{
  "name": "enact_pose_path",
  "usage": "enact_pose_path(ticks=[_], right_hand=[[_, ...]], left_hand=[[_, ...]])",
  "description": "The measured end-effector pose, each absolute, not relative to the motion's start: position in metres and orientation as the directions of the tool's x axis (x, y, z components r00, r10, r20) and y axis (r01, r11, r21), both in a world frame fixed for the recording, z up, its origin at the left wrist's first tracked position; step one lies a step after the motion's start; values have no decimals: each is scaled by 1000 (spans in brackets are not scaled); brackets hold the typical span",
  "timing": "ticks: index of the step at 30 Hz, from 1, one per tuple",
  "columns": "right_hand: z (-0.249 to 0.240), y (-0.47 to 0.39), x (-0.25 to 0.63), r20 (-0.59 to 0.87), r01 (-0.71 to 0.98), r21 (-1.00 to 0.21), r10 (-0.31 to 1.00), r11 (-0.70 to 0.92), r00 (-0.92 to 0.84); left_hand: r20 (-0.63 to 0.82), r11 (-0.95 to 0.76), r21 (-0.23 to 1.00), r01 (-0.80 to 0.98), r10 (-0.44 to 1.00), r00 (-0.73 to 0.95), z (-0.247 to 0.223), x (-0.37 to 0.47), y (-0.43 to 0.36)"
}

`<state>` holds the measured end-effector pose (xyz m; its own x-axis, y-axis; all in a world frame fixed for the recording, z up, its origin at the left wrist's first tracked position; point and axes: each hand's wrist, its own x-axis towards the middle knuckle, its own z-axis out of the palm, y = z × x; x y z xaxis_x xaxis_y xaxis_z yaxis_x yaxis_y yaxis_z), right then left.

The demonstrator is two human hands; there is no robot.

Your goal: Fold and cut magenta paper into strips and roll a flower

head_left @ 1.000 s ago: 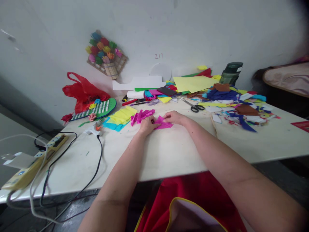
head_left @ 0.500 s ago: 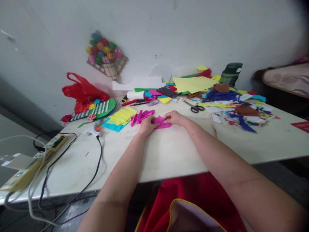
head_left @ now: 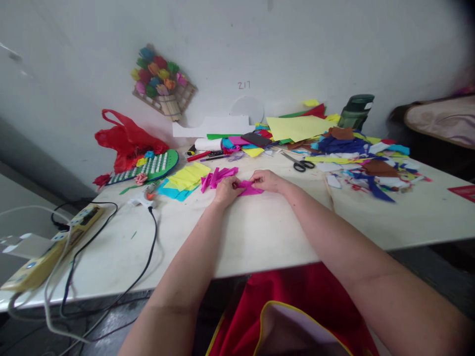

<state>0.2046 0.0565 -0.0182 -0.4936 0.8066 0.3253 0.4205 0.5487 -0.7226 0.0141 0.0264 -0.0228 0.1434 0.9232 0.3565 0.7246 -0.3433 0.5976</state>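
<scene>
A small magenta sheet of crepe paper (head_left: 251, 190) lies on the white table between my two hands, its upper edge folded over. My left hand (head_left: 227, 191) pinches the left side of this sheet, fingertips curled. On the other side, my right hand (head_left: 267, 181) grips the upper right edge with closed fingers. Just behind my left hand rests a pile of folded magenta strips (head_left: 220, 177). Farther left are yellow paper pieces (head_left: 190, 176) lying partly over blue paper pieces (head_left: 174, 192).
Scissors (head_left: 299, 163) lie beyond my right hand, before a heap of coloured scraps (head_left: 371, 163). A white glue gun (head_left: 143, 199) with a black cord is at left, near a power strip (head_left: 55, 252). A green bottle (head_left: 355, 112) stands at the back right.
The far edge of the magenta sheet has been folded down towards me, so less of it shows. My right hand has shifted slightly left; both hands keep hold.
</scene>
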Motion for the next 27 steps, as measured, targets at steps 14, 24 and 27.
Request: enact_pose_path(ticks=[14,24,27], right_hand=[[-19,57,203,391,342,-704,742,622,-544],[-19,58,205,367,368,-655,704,660,-608],[-20,59,205,362,376,-634,689,676,-627]], left_hand=[[409,-429,491,758,882,234,-18,15,22],[396,-464,398,791,865,308,-14,11,18],[362,-482,436,760,867,342,-11,9,16]])
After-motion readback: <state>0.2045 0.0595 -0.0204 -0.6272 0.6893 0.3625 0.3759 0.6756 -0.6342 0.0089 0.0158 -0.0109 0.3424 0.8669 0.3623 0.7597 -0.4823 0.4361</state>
